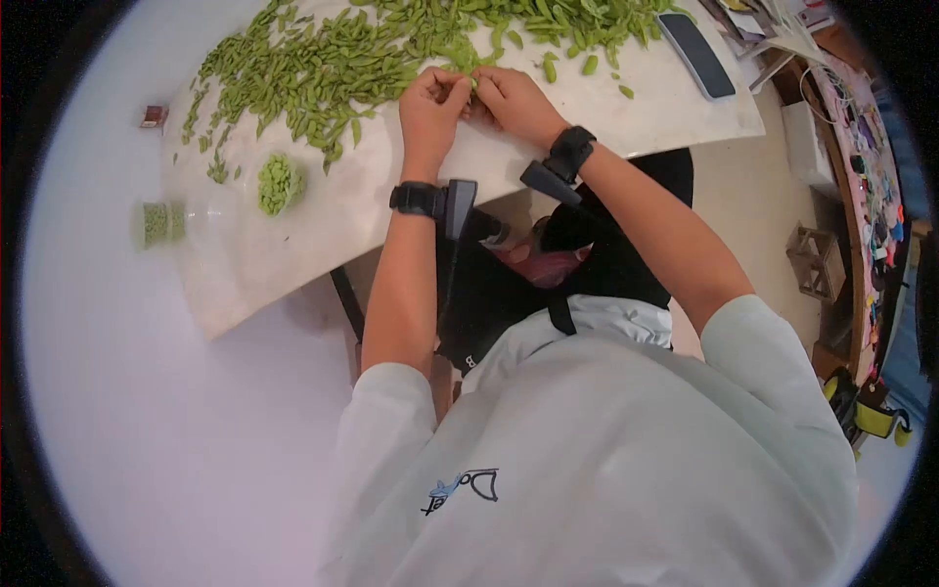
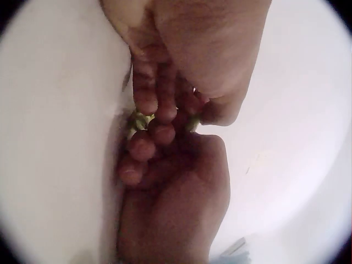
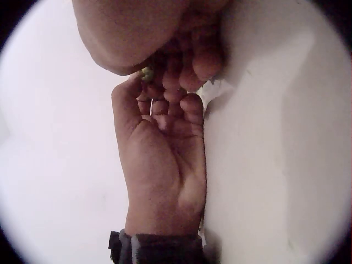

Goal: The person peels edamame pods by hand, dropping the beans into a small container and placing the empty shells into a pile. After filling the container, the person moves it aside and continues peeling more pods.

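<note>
Both hands meet over the table beside the heap of green pods (image 1: 333, 68). The left hand (image 1: 430, 112) and the right hand (image 1: 523, 106) pinch one small green pod (image 1: 474, 84) between thumbs and fingertips. In the left wrist view bits of the green pod (image 2: 193, 122) show between the two thumbs, and more green lies behind the curled fingers. The right wrist view shows a green tip of the pod (image 3: 147, 73) at the thumbs; the fingers hide most of it.
A clear cup of shelled green beans (image 1: 280, 184) stands left of the hands, and a clear container with green contents (image 1: 158, 223) lies at the table's left edge. Loose pods (image 1: 590, 66) and a phone (image 1: 696, 56) lie to the right. The table's near edge (image 1: 284, 295) runs below the forearms.
</note>
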A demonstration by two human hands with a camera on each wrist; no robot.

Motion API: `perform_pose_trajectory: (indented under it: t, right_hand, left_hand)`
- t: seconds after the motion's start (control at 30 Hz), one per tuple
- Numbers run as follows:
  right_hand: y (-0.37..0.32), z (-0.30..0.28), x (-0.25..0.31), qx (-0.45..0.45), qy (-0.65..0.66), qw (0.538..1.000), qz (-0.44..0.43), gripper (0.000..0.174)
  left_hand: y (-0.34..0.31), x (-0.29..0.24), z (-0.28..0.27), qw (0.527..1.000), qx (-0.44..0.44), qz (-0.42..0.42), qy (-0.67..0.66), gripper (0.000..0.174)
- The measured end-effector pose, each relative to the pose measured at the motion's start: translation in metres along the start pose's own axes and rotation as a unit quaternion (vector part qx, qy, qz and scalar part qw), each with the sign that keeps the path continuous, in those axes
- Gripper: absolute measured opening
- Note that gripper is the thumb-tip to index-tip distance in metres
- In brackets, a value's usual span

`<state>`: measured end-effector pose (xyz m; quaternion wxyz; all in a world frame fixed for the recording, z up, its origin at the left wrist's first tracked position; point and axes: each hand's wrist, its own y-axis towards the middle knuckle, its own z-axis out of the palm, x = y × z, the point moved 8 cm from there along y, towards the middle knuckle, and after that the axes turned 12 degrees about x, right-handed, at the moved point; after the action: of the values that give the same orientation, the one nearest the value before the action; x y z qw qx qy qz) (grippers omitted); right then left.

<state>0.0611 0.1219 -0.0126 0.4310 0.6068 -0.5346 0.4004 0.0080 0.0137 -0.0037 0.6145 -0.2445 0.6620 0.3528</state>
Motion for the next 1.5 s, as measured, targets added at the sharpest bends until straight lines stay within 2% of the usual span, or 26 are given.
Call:
perform_pose_trajectory:
  t: [0.07, 0.27, 0.37, 0.47, 0.53, 0.6, 0.7, 0.77, 0.9, 0.97, 1.07, 1.13, 1.23, 1.43, 1.5]
  right_hand:
    - [0.003, -0.002, 0.0, -0.005, -0.008, 1.0, 0.003, 0.031]
    - [0.001, -0.004, 0.009, -0.033, -0.06, 0.998, -0.004, 0.029]
    - [0.001, -0.004, 0.008, -0.051, -0.066, 0.996, -0.01, 0.028]
    - [0.001, -0.001, 0.005, -0.049, -0.053, 0.997, -0.007, 0.028]
    - [0.0, 0.0, 0.002, -0.039, -0.048, 0.998, 0.009, 0.028]
    - [-0.001, 0.002, 0.007, -0.028, -0.077, 0.996, -0.017, 0.031]
    - [-0.002, 0.001, 0.022, -0.017, -0.055, 0.998, -0.014, 0.034]
    - [-0.003, -0.001, 0.022, -0.028, -0.06, 0.998, -0.016, 0.034]
    - [0.001, -0.004, 0.004, -0.046, -0.041, 0.998, -0.005, 0.031]
    - [0.003, -0.004, -0.012, -0.04, -0.038, 0.998, 0.016, 0.035]
    - [0.003, -0.004, -0.007, -0.043, -0.065, 0.997, -0.001, 0.037]
    - [0.001, -0.003, -0.007, -0.021, -0.077, 0.997, 0.012, 0.037]
    - [0.001, -0.002, -0.002, 0.005, -0.08, 0.997, 0.02, 0.037]
    - [0.003, -0.003, -0.007, 0.041, -0.028, 0.998, 0.037, 0.035]
    - [0.007, -0.003, -0.014, 0.049, 0.015, 0.997, 0.05, 0.033]
  left_hand:
    - [-0.003, 0.008, 0.0, 1.0, -0.004, -0.025, -0.004, 0.006]
    - [-0.003, -0.002, -0.002, 0.999, -0.028, -0.018, -0.008, 0.008]
    - [-0.002, -0.003, -0.004, 0.999, -0.024, 0.034, 0.006, 0.009]
    - [-0.003, 0.002, -0.004, 0.999, -0.005, 0.036, -0.035, 0.011]
    - [-0.002, 0.005, -0.007, 0.999, -0.001, 0.041, 0.017, 0.015]
    - [-0.002, -0.002, -0.008, 0.995, -0.007, 0.066, 0.068, 0.016]
    - [-0.009, -0.021, 0.005, 0.998, 0.009, 0.045, 0.053, 0.016]
    - [-0.009, -0.021, 0.005, 0.995, -0.002, 0.048, 0.089, 0.019]
    - [-0.012, -0.03, 0.008, 0.993, -0.008, 0.031, 0.114, 0.027]
    - [-0.01, -0.022, 0.008, 0.994, 0.007, 0.054, 0.092, 0.021]
    - [-0.005, -0.003, 0.006, 0.995, 0.037, 0.055, 0.068, 0.017]
    - [-0.01, -0.004, 0.006, 0.997, 0.034, 0.037, 0.051, 0.015]
    - [-0.014, -0.005, 0.004, 0.994, 0.039, 0.003, 0.098, 0.019]
    - [-0.014, -0.002, 0.001, 0.996, 0.029, 0.003, 0.081, 0.021]
    - [-0.016, -0.01, 0.004, 0.992, 0.039, 0.014, 0.122, 0.023]
